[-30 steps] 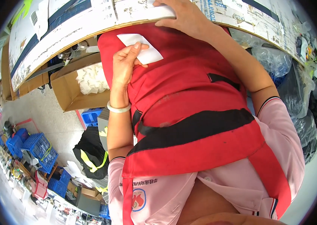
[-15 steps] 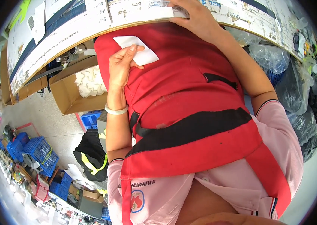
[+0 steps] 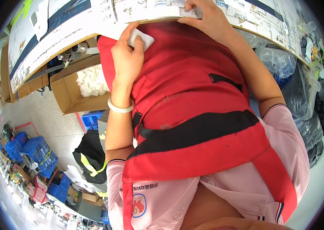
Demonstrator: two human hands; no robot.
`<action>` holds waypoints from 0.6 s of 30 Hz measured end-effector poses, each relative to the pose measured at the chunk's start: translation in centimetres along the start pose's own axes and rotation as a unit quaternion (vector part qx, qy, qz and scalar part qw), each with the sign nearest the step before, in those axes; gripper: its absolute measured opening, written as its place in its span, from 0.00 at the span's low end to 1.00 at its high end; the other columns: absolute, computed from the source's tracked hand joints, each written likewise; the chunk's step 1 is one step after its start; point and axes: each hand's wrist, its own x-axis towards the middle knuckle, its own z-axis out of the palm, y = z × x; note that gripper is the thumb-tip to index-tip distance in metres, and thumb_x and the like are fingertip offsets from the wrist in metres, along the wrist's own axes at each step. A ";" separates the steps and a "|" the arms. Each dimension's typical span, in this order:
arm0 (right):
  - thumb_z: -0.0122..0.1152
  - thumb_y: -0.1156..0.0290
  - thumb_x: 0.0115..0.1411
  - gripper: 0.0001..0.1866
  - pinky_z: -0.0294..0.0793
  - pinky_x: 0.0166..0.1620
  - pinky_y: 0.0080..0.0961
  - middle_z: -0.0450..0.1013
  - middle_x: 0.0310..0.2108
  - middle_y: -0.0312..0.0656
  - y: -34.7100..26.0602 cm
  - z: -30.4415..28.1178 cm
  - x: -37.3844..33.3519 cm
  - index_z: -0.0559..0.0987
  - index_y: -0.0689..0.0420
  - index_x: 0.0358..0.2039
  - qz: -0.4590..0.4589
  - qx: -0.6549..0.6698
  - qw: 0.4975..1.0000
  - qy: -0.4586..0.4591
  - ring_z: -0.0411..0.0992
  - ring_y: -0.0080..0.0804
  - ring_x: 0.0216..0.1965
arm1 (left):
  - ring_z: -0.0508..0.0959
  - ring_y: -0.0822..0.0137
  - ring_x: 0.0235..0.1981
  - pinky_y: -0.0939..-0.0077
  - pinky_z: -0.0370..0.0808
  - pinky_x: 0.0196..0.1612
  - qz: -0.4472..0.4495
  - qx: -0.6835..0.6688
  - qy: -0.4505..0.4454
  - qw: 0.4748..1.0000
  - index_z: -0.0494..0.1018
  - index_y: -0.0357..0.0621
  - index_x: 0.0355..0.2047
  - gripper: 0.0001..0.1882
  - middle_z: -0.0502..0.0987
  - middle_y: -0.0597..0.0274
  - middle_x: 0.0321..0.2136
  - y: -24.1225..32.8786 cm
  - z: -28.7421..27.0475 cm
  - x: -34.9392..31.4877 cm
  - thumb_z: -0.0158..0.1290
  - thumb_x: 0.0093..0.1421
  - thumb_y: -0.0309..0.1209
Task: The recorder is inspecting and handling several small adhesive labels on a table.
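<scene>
My left hand (image 3: 126, 55) is at the near edge of the worktable, above my red apron. A white piece of thin sheet (image 3: 142, 39), paper or cloth, is pinched between its thumb and fingers and looks bent. Over the board edge, my right hand (image 3: 208, 21) curls with thumb and fingertips around a small whitish piece (image 3: 195, 13), whose kind I cannot make out. A flat white strip (image 3: 158, 14) lies along the table edge between the hands.
The worn white worktable (image 3: 131, 9) runs across the top. Below its left side stands a cardboard box (image 3: 64, 96) with white pieces (image 3: 92, 81) inside. Clear plastic bags (image 3: 300, 92) crowd the right; blue crates (image 3: 41, 155) stand on the floor at left.
My left hand has moved up to the table edge with the white sheet, turning so its back shows. The sheet now looks folded or bent. My right hand has shifted slightly right.
</scene>
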 end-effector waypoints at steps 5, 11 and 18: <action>0.66 0.72 0.49 0.35 0.67 0.41 0.34 0.69 0.33 0.45 0.4 0.3 0.0 0.64 0.56 0.59 -0.040 -0.040 0.998 -0.020 0.67 0.42 0.35 | 0.78 0.49 0.26 0.61 0.75 0.32 0.050 0.177 -0.008 0.983 0.72 0.40 0.49 0.19 0.77 0.42 0.22 1.2 0.8 1.8 0.45 0.57 0.28; 0.65 0.72 0.49 0.33 0.66 0.41 0.37 0.70 0.32 0.47 -0.2 0.3 0.1 0.65 0.56 0.57 -0.064 -0.029 0.997 -0.033 0.67 0.45 0.35 | 0.78 0.46 0.30 0.57 0.75 0.37 0.082 0.233 -0.003 0.969 0.72 0.41 0.49 0.19 0.77 0.42 0.25 0.9 1.6 2.1 0.45 0.57 0.30; 0.64 0.72 0.50 0.32 0.66 0.42 0.38 0.71 0.32 0.47 -0.3 0.6 0.4 0.66 0.55 0.57 -0.077 -0.045 0.996 -0.020 0.67 0.46 0.35 | 0.78 0.45 0.30 0.55 0.75 0.37 0.073 0.229 -0.013 0.971 0.72 0.39 0.49 0.19 0.77 0.42 0.25 1.1 2.0 1.9 0.45 0.58 0.30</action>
